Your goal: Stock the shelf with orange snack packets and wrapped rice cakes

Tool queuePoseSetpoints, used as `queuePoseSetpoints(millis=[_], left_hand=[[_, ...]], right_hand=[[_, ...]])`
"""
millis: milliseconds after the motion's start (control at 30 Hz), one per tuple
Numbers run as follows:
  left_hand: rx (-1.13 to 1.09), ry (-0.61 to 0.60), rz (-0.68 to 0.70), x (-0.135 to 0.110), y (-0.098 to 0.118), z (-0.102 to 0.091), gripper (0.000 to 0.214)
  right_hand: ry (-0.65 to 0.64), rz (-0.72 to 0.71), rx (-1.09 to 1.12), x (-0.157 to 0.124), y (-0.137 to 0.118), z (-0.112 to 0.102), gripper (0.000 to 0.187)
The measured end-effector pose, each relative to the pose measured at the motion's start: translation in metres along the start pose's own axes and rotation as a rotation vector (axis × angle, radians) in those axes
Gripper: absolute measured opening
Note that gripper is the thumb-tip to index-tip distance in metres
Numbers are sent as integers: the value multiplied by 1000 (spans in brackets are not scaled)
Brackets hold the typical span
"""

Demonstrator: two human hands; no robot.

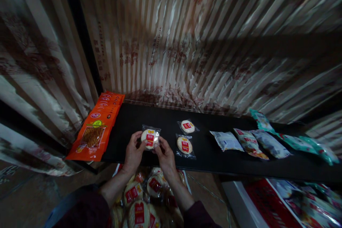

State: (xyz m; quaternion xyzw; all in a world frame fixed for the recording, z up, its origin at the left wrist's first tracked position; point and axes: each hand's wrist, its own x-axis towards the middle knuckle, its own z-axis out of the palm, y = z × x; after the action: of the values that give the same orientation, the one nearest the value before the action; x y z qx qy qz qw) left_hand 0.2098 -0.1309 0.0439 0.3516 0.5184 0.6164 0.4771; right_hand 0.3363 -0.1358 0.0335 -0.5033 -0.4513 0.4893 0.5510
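Observation:
My left hand (133, 151) and my right hand (165, 154) both grip one round rice cracker in a clear packet with a red label (150, 138), resting on the black shelf (213, 156). The left fingers pinch its left edge, the right fingers its right lower edge. Two more such cracker packets lie to the right, one near (184, 145) and one farther back (187, 126).
A stack of orange snack bags (95, 131) fills the shelf's left end. White, patterned and green packets (269, 142) lie in a row at the right. Below my arms sits a container of several more cracker packets (141, 199). Striped curtains hang behind.

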Motion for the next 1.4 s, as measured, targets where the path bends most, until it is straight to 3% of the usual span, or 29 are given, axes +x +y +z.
queuePoseSetpoints(millis=[167, 533, 667, 867, 1100, 1400], left_hand=[[32, 4, 59, 20, -2, -7, 30], [363, 243, 165, 78, -6, -16, 28], [434, 292, 127, 98, 3, -13, 25], [426, 356, 33, 127, 13, -10, 28], [335, 399, -20, 162, 6, -14, 31], [546, 380, 30, 191, -9, -12, 32]], right_hand=[[-23, 10, 32, 16, 1, 19, 43], [1, -28, -100, 73, 13, 67, 33], [47, -64, -128, 95, 24, 83, 29], [38, -30, -163, 131, 34, 105, 34], [72, -21, -217, 164, 44, 127, 42], [88, -84, -415, 194, 52, 146, 59]])
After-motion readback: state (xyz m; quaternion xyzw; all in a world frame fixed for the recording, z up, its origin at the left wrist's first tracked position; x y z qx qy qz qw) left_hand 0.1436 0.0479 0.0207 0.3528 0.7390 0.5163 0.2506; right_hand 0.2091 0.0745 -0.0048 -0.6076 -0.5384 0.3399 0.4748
